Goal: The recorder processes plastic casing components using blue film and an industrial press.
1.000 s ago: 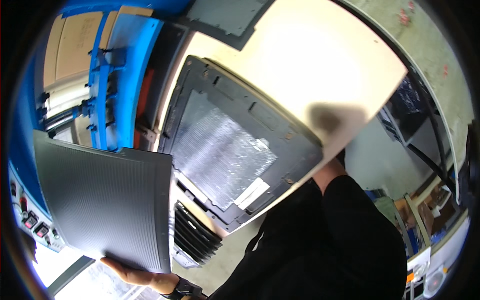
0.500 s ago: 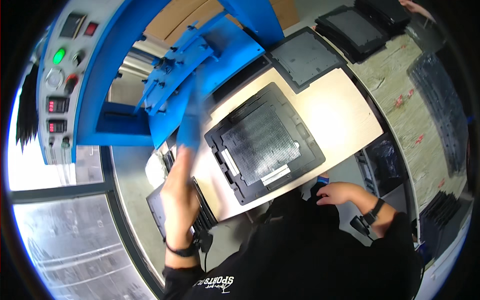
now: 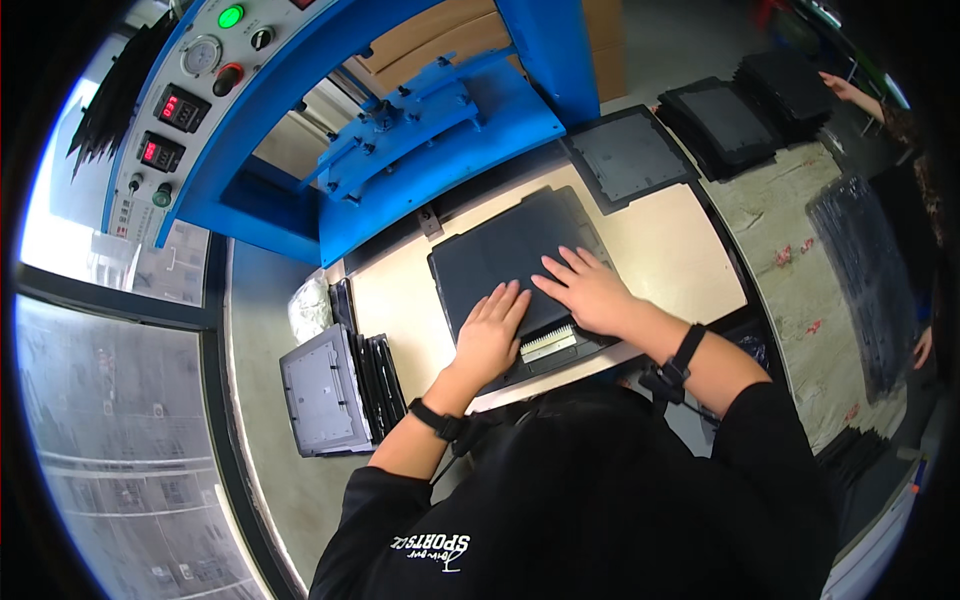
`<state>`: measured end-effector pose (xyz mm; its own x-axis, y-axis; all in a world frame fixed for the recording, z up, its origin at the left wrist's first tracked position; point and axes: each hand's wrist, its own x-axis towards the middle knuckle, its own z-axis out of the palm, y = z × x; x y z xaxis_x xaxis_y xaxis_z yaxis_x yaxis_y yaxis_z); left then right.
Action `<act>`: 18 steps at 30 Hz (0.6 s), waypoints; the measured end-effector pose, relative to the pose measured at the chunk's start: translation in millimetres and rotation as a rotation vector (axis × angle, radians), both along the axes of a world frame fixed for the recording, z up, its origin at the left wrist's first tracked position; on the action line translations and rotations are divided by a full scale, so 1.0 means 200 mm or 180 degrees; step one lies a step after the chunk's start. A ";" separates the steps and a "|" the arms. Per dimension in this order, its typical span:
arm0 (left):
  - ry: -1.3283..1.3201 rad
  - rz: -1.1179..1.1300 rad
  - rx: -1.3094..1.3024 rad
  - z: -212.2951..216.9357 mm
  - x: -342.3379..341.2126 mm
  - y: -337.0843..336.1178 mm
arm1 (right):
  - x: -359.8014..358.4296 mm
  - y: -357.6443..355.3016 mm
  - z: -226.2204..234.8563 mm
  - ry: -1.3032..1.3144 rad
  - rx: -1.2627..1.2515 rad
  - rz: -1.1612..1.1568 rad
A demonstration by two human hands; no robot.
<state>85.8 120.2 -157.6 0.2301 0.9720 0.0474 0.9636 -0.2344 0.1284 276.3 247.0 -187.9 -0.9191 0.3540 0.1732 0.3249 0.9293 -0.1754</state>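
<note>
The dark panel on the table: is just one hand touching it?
No, the left hand and the right hand both rest on the dark panel.

Panel [image 3: 495,255] atop tray [image 3: 583,222] on worktable [image 3: 685,250], press [image 3: 440,180] behind, frame stack [image 3: 325,390] at left, perhaps lower down.

The head-worn fisheye looks down from close above across the pale worktop [image 3: 690,262].

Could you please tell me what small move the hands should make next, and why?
Perhaps nudge the panel gently to check its seating: the left hand and right hand both rest on it, while the frame beneath and a pale strip show past its near edge. Whether it is aligned, I cannot tell.
</note>
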 end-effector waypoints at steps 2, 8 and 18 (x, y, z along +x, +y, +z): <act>0.0175 0.0537 -0.0044 -0.01 -0.05 -0.10 | 0.03 -0.04 -0.01 -0.0010 0.0028 -0.0050; -0.0095 0.0614 -0.0445 -0.11 -0.02 -0.26 | 0.11 -0.16 -0.02 -0.0415 -0.0050 0.0078; -0.0175 0.0535 -0.0349 -0.04 -0.05 -0.22 | 0.09 -0.09 0.02 -0.0354 -0.0086 0.0181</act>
